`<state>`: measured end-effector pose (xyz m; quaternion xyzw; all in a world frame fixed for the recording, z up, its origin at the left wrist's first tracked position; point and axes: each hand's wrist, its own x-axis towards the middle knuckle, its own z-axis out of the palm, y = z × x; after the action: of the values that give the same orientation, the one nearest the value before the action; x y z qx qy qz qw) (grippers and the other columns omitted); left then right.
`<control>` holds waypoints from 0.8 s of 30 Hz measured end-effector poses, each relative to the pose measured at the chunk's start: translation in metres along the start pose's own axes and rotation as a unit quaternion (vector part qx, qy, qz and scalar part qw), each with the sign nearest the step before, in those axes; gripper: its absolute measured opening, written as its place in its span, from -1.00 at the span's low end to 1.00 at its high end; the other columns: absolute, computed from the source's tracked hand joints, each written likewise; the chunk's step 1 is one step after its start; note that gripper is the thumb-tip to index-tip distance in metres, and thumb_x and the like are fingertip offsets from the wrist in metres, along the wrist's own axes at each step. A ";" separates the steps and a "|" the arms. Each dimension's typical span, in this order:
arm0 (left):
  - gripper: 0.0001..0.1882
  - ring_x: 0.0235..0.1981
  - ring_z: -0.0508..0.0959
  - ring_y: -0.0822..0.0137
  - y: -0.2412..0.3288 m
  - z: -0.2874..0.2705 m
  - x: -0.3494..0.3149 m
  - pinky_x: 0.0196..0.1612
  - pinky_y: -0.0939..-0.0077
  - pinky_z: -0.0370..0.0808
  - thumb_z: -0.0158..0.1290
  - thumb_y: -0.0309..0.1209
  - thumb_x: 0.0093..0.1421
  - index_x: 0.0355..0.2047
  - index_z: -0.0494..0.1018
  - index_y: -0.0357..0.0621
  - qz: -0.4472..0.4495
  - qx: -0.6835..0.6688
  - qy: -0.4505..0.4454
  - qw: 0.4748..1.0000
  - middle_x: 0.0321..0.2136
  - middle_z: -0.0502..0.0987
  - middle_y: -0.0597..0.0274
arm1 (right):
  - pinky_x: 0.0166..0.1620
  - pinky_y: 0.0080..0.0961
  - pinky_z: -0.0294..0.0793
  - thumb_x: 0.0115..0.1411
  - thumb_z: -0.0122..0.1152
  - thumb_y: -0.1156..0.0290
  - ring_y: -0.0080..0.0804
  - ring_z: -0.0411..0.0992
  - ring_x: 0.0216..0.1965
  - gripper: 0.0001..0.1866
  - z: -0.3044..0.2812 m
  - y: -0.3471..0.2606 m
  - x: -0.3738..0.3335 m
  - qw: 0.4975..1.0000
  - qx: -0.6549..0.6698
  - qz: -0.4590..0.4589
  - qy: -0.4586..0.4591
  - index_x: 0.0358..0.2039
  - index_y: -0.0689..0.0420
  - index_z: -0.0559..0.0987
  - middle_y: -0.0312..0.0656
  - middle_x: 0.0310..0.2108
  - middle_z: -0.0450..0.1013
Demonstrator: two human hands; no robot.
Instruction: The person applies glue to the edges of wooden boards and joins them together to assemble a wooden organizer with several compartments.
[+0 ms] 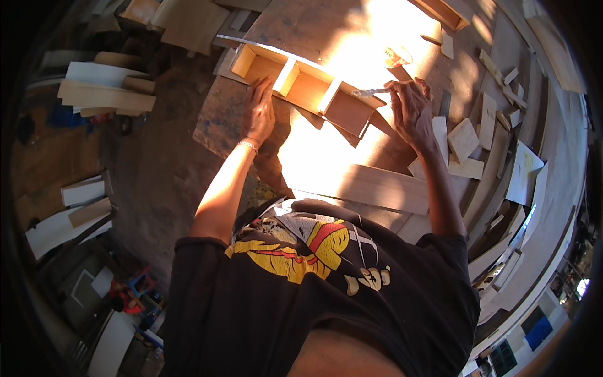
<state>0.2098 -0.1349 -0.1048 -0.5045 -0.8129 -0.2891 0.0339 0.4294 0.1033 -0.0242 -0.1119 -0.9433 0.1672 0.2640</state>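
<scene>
A shallow wooden box (287,77) with crosswise dividers lies at a slant on the workbench (282,25). Its left and middle compartments look pale; the right one has a darker, reddish-brown panel at it. My left hand (259,113) is at the near left corner, fingertips over the near edge, gripping it. Above the right end of the box, my right hand (411,110) is closed round a thin stick-like tool (367,92) with a whitish, smeared end pointing left. Its handle is mostly hidden by my fingers. Just beyond that hand sits a crumpled clear wrapping (397,58) with something orange in it.
A long board (383,187) lies along the bench's near side. Offcuts (463,139) are scattered at the right. Part of another wooden box (443,12) stands at the far right. Stacked boards (107,94) are on the left. Bright sunlight washes out parts of the bench.
</scene>
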 end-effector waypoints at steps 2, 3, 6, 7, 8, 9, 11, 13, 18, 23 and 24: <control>-0.61 0.08 0.25 0.10 -0.003 0.002 -0.002 0.15 0.34 0.21 -0.17 -0.63 0.08 -0.03 0.31 -0.32 0.007 0.005 0.008 1.000 0.01 0.30 0.10 | 0.00 -0.15 0.16 0.13 0.03 0.56 -0.37 0.40 -0.32 -0.87 0.000 0.007 0.003 1.000 -0.008 0.017 0.005 -0.29 0.09 0.38 -0.29 -0.41 0.43; -0.61 0.08 0.25 0.10 -0.003 0.001 -0.002 0.15 0.34 0.21 -0.17 -0.63 0.08 -0.03 0.31 -0.31 0.007 0.007 0.007 1.000 0.01 0.30 0.11 | -0.02 -0.17 0.16 0.14 0.02 0.55 -0.38 0.40 -0.31 -0.88 0.002 0.010 0.006 1.000 -0.009 0.024 0.016 -0.30 0.07 0.40 -0.30 -0.44 0.42; -0.61 0.08 0.25 0.11 -0.002 0.001 -0.002 0.15 0.34 0.21 -0.17 -0.63 0.08 -0.03 0.31 -0.31 0.004 0.010 0.002 1.000 0.01 0.30 0.12 | 0.00 -0.17 0.14 0.15 0.00 0.58 -0.39 0.41 -0.29 -0.87 0.004 0.009 0.020 0.999 -0.031 0.006 0.009 -0.31 0.05 0.41 -0.33 -0.42 0.42; -0.61 0.09 0.25 0.11 -0.003 0.001 -0.002 0.15 0.34 0.21 -0.17 -0.63 0.08 -0.03 0.31 -0.31 0.002 0.010 0.000 1.000 0.01 0.30 0.12 | 0.04 -0.18 0.11 0.11 0.00 0.62 -0.42 0.41 -0.27 -0.82 0.005 0.009 0.023 0.999 -0.033 0.011 -0.010 -0.32 0.03 0.42 -0.37 -0.41 0.43; -0.61 0.09 0.25 0.11 -0.003 0.001 -0.002 0.15 0.34 0.21 -0.17 -0.63 0.08 -0.03 0.32 -0.31 -0.001 0.010 -0.002 1.000 0.01 0.30 0.13 | 0.05 -0.18 0.10 0.09 0.00 0.64 -0.43 0.41 -0.26 -0.80 0.007 0.010 0.026 0.999 -0.038 0.001 -0.011 -0.32 0.02 0.42 -0.38 -0.41 0.43; -0.61 0.09 0.25 0.11 -0.002 0.001 -0.001 0.15 0.34 0.21 -0.17 -0.62 0.08 -0.03 0.32 -0.31 -0.002 0.009 -0.003 1.000 0.01 0.30 0.13 | 0.06 -0.18 0.09 0.07 0.01 0.65 -0.44 0.42 -0.25 -0.78 0.011 0.013 0.029 0.999 -0.042 -0.008 -0.013 -0.31 0.01 0.42 -0.38 -0.41 0.44; -0.61 0.09 0.25 0.12 0.000 0.000 0.000 0.15 0.34 0.20 -0.17 -0.62 0.09 -0.03 0.32 -0.31 -0.004 0.006 -0.005 1.000 0.01 0.30 0.14 | 0.07 -0.18 0.08 0.00 0.01 0.69 -0.46 0.42 -0.23 -0.71 0.014 0.014 0.032 0.999 -0.042 -0.025 -0.005 -0.31 -0.01 0.43 -0.42 -0.40 0.44; -0.61 0.09 0.25 0.12 -0.001 0.000 -0.001 0.15 0.34 0.20 -0.17 -0.63 0.09 -0.03 0.32 -0.30 0.001 0.010 0.000 1.000 0.01 0.30 0.13 | 0.08 -0.18 0.07 0.00 0.01 0.70 -0.47 0.42 -0.22 -0.70 0.016 0.016 0.032 0.998 -0.044 -0.034 -0.008 -0.31 -0.01 0.43 -0.41 -0.40 0.44; -0.61 0.09 0.25 0.11 -0.002 0.002 -0.001 0.15 0.34 0.20 -0.17 -0.63 0.09 -0.03 0.32 -0.30 0.002 0.017 0.001 1.000 0.01 0.30 0.13 | 0.11 -0.15 0.04 -0.01 0.00 0.71 -0.47 0.40 -0.17 -0.69 0.011 0.024 0.021 0.998 -0.055 -0.036 -0.021 -0.30 -0.01 0.43 -0.41 -0.39 0.41; -0.63 0.09 0.26 0.11 -0.002 0.003 -0.003 0.15 0.33 0.20 -0.18 -0.63 0.10 -0.04 0.32 -0.30 -0.004 0.009 0.003 1.000 0.01 0.31 0.13 | 0.08 -0.07 0.09 0.05 0.00 0.64 -0.46 0.39 -0.13 -0.76 -0.007 0.037 0.005 0.998 -0.053 -0.030 -0.031 -0.31 -0.01 0.44 -0.39 -0.38 0.39; -0.63 0.09 0.26 0.11 -0.002 0.003 -0.002 0.15 0.33 0.20 -0.18 -0.63 0.11 -0.04 0.32 -0.30 -0.004 0.008 0.003 1.000 0.00 0.31 0.13 | 0.07 -0.06 0.10 0.06 0.00 0.62 -0.46 0.38 -0.13 -0.78 -0.010 0.039 0.004 0.998 -0.048 -0.026 -0.033 -0.31 0.00 0.44 -0.39 -0.37 0.39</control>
<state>0.2097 -0.1362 -0.1090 -0.5002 -0.8169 -0.2844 0.0396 0.4365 0.1425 -0.0288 -0.0942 -0.9610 0.1185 0.2315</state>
